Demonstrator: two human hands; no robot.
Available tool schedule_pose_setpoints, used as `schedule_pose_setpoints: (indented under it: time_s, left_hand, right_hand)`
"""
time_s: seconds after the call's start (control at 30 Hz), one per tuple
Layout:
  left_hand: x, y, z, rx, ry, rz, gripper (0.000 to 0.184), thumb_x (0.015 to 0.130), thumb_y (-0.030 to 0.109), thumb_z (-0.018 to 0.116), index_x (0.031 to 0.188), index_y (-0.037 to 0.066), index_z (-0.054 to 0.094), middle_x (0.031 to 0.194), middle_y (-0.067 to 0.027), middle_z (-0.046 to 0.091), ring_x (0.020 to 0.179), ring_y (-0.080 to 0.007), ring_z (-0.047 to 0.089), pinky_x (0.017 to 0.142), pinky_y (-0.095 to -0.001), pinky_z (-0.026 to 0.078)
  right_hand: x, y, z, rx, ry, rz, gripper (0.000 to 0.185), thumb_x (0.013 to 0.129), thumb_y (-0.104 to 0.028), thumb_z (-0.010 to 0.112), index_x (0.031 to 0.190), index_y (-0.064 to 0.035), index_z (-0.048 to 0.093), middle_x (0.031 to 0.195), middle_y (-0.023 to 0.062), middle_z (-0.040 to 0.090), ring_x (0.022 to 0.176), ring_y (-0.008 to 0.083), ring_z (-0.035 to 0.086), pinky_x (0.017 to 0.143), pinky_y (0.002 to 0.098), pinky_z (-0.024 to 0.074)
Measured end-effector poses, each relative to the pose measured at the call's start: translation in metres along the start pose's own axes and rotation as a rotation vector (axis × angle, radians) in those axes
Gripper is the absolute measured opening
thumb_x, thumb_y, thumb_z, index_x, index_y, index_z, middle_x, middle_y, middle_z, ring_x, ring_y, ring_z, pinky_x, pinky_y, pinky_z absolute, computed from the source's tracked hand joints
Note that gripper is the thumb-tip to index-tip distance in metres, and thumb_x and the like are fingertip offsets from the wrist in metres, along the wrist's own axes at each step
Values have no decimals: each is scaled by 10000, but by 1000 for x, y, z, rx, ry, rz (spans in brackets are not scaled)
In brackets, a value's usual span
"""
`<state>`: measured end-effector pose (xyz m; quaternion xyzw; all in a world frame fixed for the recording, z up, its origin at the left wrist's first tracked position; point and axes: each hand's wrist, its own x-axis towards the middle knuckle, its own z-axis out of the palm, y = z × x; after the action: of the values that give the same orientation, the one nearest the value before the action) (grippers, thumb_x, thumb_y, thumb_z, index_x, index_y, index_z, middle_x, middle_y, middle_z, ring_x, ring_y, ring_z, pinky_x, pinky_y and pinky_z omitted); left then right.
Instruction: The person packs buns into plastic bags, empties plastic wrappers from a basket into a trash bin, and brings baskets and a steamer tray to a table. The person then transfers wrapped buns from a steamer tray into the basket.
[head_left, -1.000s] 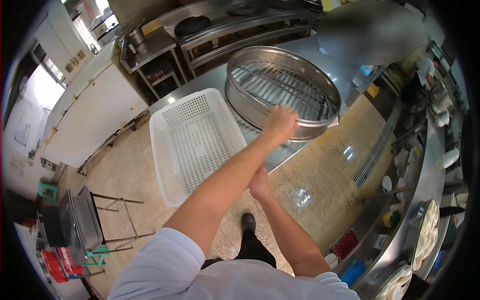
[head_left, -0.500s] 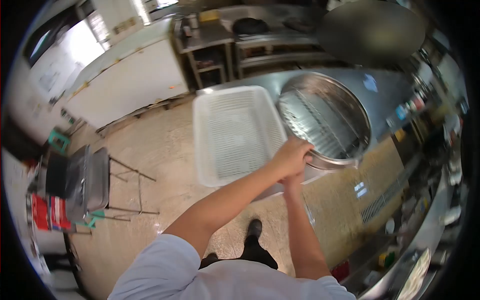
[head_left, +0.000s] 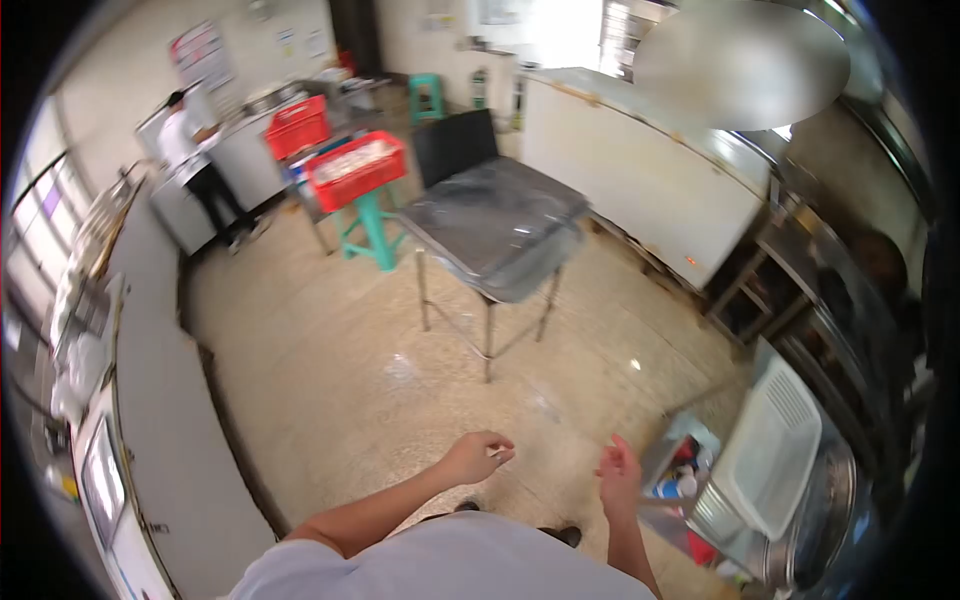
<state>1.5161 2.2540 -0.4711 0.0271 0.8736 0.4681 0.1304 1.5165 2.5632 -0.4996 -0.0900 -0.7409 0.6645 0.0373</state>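
My left hand hangs over the floor in front of my body, its fingers loosely bent and a gap between thumb and fingers. My right hand is raised to the right of it, with fingers apart. I see nothing held in either hand. Nearest to the right hand is the steel table at the lower right, where a white plastic basket rests. Beside the basket is a round metal steamer pan, partly cut off by the dark edge of the view.
Ahead stands a metal-legged chair carrying plastic-covered trays. Behind it, a red crate sits on a green stool. A white chest freezer is at the right, a long white cabinet at the left. Another person works by the far counter.
Both hands have left the steamer pan's rim and are now apart. My view has swung left, so the basket and pan now appear at the lower right.
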Motion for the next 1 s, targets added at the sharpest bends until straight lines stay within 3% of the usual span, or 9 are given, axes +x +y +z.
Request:
schedule_pose_setpoints:
  time_s: [0.07,0.17,0.3,0.43,0.47,0.53,0.67,0.8,1.0]
  left_hand:
    - [-24,-43,-51,-91,102,-134,280,949,254,723,1144,54,741,1092,-146,748,1037,-258,716,892,-369,556]
    - [-34,-78,-115,-187,206,-200,279,953,245,721,1151,49,739,1084,-143,750,1029,-255,720,883,-363,560]
    - [-8,-107,-212,-202,347,-166,267,944,231,715,1134,45,742,1040,-153,756,978,-252,724,857,-376,561]
    - [30,-156,-308,-214,533,-221,255,941,210,716,1118,30,743,1018,-159,756,961,-267,725,860,-378,558]
    - [35,-177,-333,-193,492,-276,272,962,239,713,1155,51,741,1134,-137,747,1038,-259,712,894,-387,548]
    - [38,-203,-385,-206,556,-365,276,963,235,711,1155,39,737,1121,-134,753,1038,-247,711,890,-380,549]
    - [23,-221,-487,-190,699,-530,270,948,219,718,1146,36,741,1096,-151,759,997,-262,725,863,-369,558]
    - [4,-283,-562,-309,944,-613,278,953,209,719,1152,15,734,1061,-135,769,981,-211,725,864,-356,559]
    - [7,-411,-676,-430,1003,-774,276,956,188,720,1148,-10,727,987,-129,771,939,-172,721,848,-332,565]
  right_hand:
    - [22,-10,89,-68,-242,-16,488,974,-148,682,1404,24,527,1134,119,639,882,149,634,726,299,576]
    - [53,-30,193,-118,-526,-43,569,950,-99,697,1453,21,460,1224,144,620,916,162,643,743,308,580]
    - [93,-56,323,-199,-734,-34,534,943,-104,698,1418,30,493,1207,144,632,874,158,650,746,302,578]
    - [141,-60,461,-261,-878,29,522,935,-122,706,1398,25,514,1186,142,648,850,157,653,739,295,571]
    - [159,-56,505,-261,-918,6,521,933,-126,709,1394,23,519,1181,140,652,850,156,654,735,291,567]
    - [184,-76,588,-204,-1003,-44,518,929,-132,713,1389,19,528,1180,137,658,851,152,654,731,286,557]
    - [213,-167,744,-131,-1180,-170,533,924,-159,721,1389,19,532,1184,157,677,864,177,686,757,320,563]
    - [239,-216,874,-125,-1336,-287,550,924,-176,726,1397,21,525,1196,170,679,881,194,706,779,335,573]
    - [276,-214,1052,-244,-1345,-297,551,922,-185,734,1389,26,530,1202,176,681,871,199,714,771,338,577]
